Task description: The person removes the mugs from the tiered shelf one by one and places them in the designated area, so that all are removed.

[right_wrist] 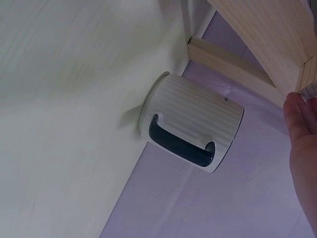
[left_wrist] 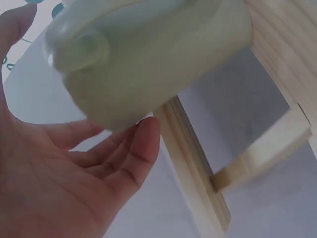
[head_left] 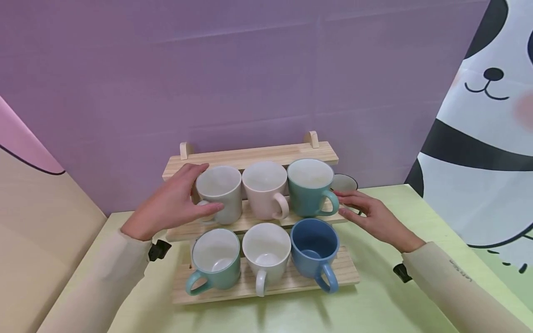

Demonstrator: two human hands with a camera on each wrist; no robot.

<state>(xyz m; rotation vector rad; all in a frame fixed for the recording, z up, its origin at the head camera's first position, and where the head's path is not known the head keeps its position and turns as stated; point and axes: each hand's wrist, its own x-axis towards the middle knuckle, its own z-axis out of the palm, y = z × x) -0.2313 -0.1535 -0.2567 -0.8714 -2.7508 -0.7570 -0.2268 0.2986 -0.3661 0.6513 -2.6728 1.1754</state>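
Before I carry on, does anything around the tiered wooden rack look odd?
Yes: one white ribbed mug with a dark handle stands on the pale green table near the rack's right end, while six other mugs sit on its shelves.

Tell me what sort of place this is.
It looks like a staged tabletop setup, perhaps a small indoor set: a creased purple backdrop hangs behind the table, a large cartoon panda is printed at the right, and mugs stand on a tiered wooden rack.
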